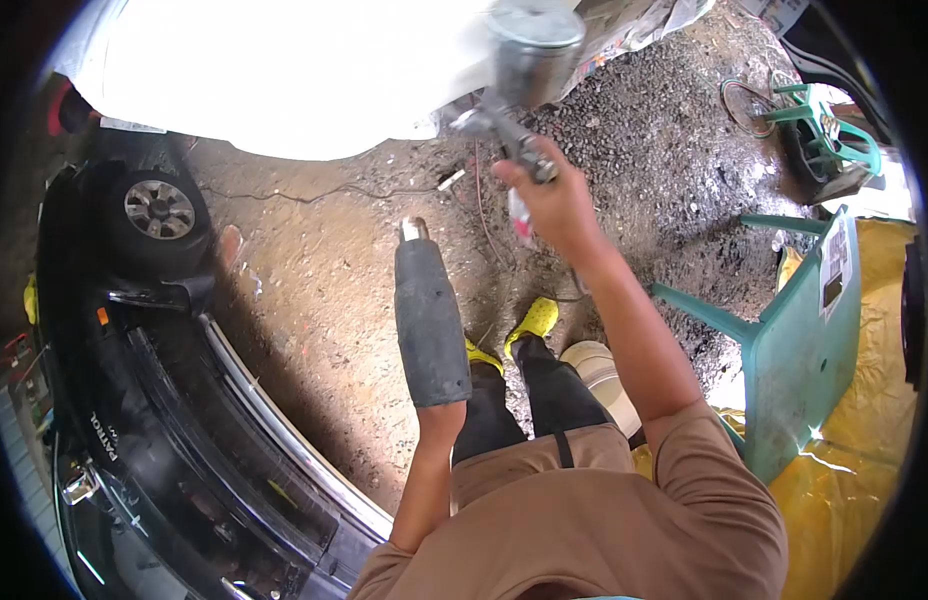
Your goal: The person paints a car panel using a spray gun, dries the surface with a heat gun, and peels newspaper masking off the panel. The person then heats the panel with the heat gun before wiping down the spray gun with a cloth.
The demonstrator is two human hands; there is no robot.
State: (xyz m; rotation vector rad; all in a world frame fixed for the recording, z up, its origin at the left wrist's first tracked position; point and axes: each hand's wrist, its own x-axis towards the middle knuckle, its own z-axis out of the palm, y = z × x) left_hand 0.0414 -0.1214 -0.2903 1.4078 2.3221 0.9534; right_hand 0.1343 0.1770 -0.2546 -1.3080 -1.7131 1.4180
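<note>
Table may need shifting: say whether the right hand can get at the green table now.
Probably not to grasp it: the right hand holds the spray gun, though the way to the green table looks unobstructed.

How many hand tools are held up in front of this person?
2: a blurred spray gun in the right hand, and a dark grey tool with a metal nozzle, which hides the left hand. Others may be out of sight.

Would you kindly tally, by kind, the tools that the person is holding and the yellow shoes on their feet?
Spray gun: 1
Heat gun: 1
Yellow shoes: 2
Total: 4
</note>
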